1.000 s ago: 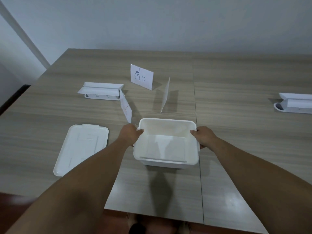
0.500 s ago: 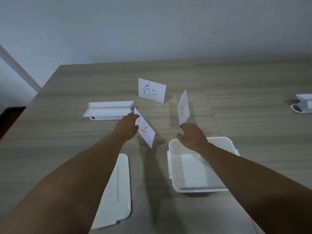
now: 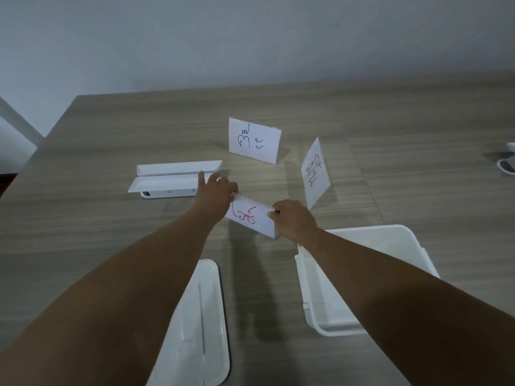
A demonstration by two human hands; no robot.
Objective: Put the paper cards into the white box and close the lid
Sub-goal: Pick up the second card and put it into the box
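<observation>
First card (image 3: 252,217) is pinched between left hand (image 3: 216,192) and right hand (image 3: 292,220) fingers; next, transfer into near-right white box (image 3: 395,238).

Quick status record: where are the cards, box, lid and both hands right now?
held card: red writing, gripped at its ends by left hand and right hand
standing cards: blue-writing card and red-writing card, on the table
white box: open, no cards visible inside
lid: off, flat on table left of box
</observation>
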